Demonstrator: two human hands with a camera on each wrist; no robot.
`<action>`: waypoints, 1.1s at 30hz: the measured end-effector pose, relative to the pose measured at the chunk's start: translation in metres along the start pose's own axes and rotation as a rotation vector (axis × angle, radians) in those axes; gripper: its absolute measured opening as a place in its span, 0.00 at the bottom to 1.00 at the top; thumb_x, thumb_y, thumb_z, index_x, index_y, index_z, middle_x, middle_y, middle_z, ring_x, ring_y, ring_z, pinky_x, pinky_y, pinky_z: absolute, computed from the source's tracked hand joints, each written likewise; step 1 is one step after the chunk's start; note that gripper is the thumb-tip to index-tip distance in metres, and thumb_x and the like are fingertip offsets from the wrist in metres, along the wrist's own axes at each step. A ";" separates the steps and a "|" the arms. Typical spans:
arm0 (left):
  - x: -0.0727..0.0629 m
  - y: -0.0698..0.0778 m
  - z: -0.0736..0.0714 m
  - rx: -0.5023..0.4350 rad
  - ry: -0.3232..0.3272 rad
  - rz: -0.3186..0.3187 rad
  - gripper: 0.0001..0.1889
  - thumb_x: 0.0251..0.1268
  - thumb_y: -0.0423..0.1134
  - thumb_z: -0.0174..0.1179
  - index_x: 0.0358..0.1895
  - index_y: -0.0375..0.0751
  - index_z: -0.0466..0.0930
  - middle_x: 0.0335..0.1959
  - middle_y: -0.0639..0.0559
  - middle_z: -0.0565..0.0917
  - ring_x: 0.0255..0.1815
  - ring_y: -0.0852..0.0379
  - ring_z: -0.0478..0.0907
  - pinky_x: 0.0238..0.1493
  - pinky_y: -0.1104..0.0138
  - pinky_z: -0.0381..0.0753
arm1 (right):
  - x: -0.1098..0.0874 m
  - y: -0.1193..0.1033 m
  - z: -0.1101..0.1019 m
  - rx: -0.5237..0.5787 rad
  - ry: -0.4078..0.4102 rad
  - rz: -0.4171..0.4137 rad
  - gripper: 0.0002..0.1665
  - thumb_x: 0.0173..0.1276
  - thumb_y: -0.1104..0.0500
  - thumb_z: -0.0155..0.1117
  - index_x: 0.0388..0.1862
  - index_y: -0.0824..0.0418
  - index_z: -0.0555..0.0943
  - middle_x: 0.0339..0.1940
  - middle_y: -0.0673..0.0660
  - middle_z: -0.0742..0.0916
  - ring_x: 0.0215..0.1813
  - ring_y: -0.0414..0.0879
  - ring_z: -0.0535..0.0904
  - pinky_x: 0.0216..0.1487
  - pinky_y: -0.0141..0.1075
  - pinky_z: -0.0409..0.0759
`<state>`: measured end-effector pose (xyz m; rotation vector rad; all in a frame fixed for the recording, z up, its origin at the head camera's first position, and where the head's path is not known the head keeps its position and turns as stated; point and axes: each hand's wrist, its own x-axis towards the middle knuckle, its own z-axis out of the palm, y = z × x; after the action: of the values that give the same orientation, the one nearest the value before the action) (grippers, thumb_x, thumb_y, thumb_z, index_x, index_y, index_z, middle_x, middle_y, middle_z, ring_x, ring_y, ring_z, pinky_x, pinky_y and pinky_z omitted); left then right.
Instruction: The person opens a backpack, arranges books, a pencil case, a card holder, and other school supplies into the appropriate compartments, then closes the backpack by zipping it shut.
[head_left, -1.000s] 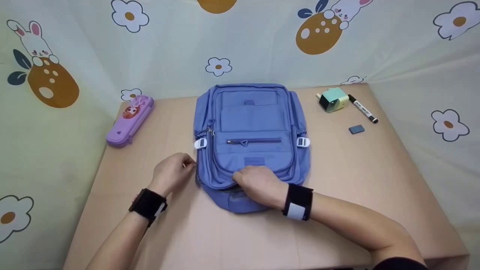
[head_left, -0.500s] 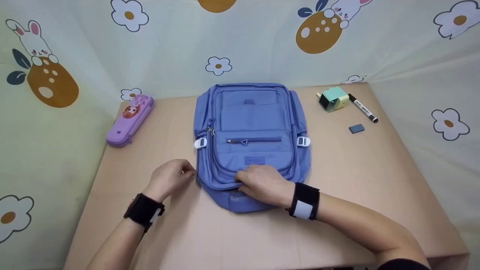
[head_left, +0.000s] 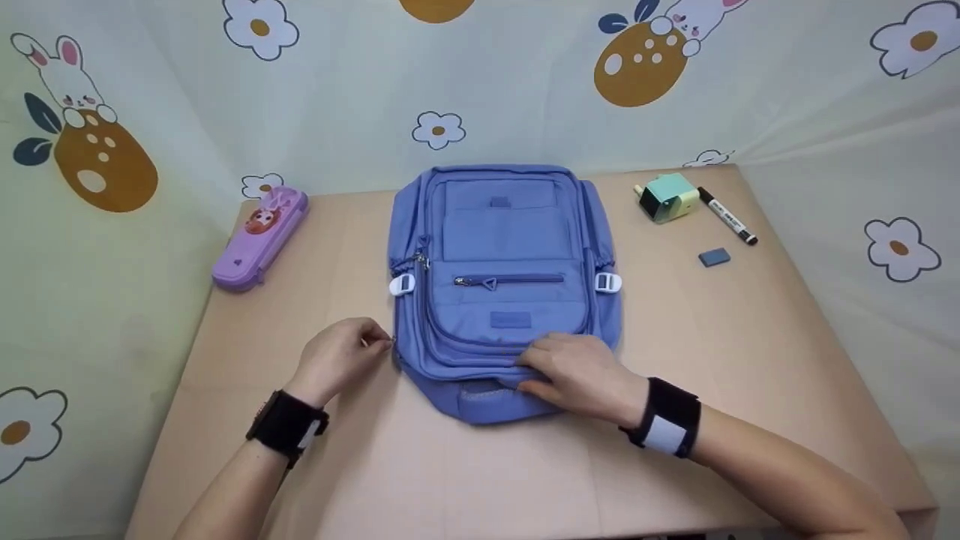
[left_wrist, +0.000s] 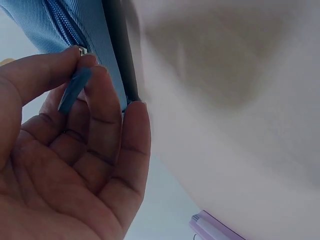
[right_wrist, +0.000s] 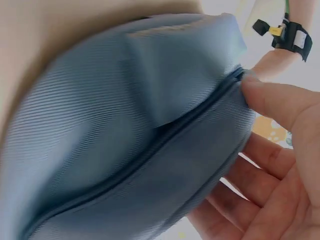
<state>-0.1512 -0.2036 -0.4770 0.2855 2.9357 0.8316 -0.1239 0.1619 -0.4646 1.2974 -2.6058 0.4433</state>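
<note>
A blue backpack point(head_left: 517, 232) lies front side up on the table, its bottom end nearest me. My left hand point(head_left: 341, 360) is at its lower left side. In the left wrist view, thumb and fingertips pinch a zipper pull point(left_wrist: 75, 90), its strip end sticking out between them, with the zipper point(left_wrist: 65, 22) running up from there. My right hand point(head_left: 574, 375) grips the lower front edge right of the middle. In the right wrist view its thumb point(right_wrist: 270, 100) lies at the zipper seam and its fingers spread over the front pocket's face. The fingertips' far ends are hidden.
A purple pencil case point(head_left: 259, 240) lies at the table's left edge. Toward the back right are a green and cream pencil sharpener point(head_left: 666, 199), a black and white marker point(head_left: 727, 215) and a blue eraser point(head_left: 714, 257). A patterned curtain point(head_left: 337, 97) borders the table.
My right hand has shifted to the right along the backpack's lower edge. My left hand has slid slightly toward me along the left side. The backpack stays in place.
</note>
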 end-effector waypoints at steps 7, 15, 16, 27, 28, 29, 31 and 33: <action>-0.001 0.001 0.003 0.021 0.011 0.004 0.03 0.66 0.38 0.67 0.38 0.44 0.89 0.36 0.52 0.87 0.37 0.51 0.83 0.43 0.53 0.82 | -0.002 0.006 0.006 -0.008 0.064 0.013 0.05 0.71 0.54 0.69 0.41 0.53 0.86 0.34 0.47 0.89 0.38 0.45 0.85 0.34 0.40 0.83; -0.010 0.010 0.004 0.032 -0.029 0.009 0.03 0.64 0.38 0.68 0.35 0.44 0.88 0.34 0.54 0.87 0.36 0.53 0.83 0.43 0.54 0.82 | 0.003 0.008 0.006 0.013 0.047 0.086 0.05 0.72 0.54 0.69 0.40 0.53 0.87 0.31 0.48 0.90 0.32 0.44 0.86 0.28 0.42 0.82; -0.011 0.011 0.004 0.032 -0.034 0.009 0.03 0.64 0.39 0.69 0.35 0.44 0.88 0.34 0.54 0.87 0.36 0.54 0.83 0.42 0.54 0.82 | 0.004 0.008 0.006 0.013 0.046 0.090 0.05 0.72 0.54 0.69 0.41 0.53 0.88 0.31 0.48 0.90 0.32 0.44 0.86 0.28 0.42 0.82; -0.031 0.030 0.008 0.010 -0.028 0.043 0.01 0.59 0.34 0.70 0.33 0.45 0.90 0.34 0.56 0.88 0.36 0.55 0.84 0.41 0.56 0.83 | 0.006 0.009 0.005 0.025 0.055 0.063 0.05 0.72 0.54 0.69 0.38 0.54 0.87 0.27 0.47 0.88 0.27 0.42 0.84 0.25 0.40 0.80; -0.033 0.032 0.010 0.008 -0.023 0.048 0.02 0.59 0.34 0.71 0.32 0.45 0.89 0.33 0.57 0.87 0.35 0.56 0.83 0.40 0.57 0.83 | 0.007 0.009 0.004 0.029 0.050 0.061 0.05 0.72 0.54 0.69 0.38 0.54 0.87 0.27 0.47 0.88 0.27 0.42 0.84 0.25 0.40 0.80; -0.035 0.035 0.011 0.006 -0.018 0.056 0.01 0.58 0.34 0.71 0.32 0.45 0.89 0.32 0.58 0.87 0.34 0.56 0.83 0.39 0.57 0.82 | 0.007 0.009 0.004 0.036 0.044 0.061 0.05 0.71 0.54 0.69 0.38 0.54 0.87 0.27 0.48 0.88 0.27 0.42 0.84 0.25 0.40 0.81; -0.039 0.040 0.015 0.008 0.002 0.075 0.02 0.57 0.35 0.72 0.31 0.47 0.89 0.31 0.59 0.86 0.32 0.58 0.82 0.37 0.59 0.82 | 0.007 0.009 0.003 0.044 0.034 0.061 0.06 0.71 0.54 0.69 0.39 0.55 0.87 0.28 0.48 0.88 0.28 0.42 0.84 0.26 0.41 0.81; -0.043 0.045 0.019 0.016 0.017 0.094 0.02 0.58 0.35 0.72 0.31 0.47 0.89 0.30 0.59 0.86 0.31 0.59 0.82 0.36 0.60 0.82 | 0.007 0.009 0.002 0.048 0.027 0.061 0.06 0.71 0.54 0.70 0.40 0.55 0.88 0.29 0.48 0.89 0.29 0.43 0.85 0.27 0.41 0.82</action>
<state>-0.1000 -0.1652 -0.4686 0.4232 2.9661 0.8261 -0.1352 0.1607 -0.4658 1.2205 -2.6330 0.5329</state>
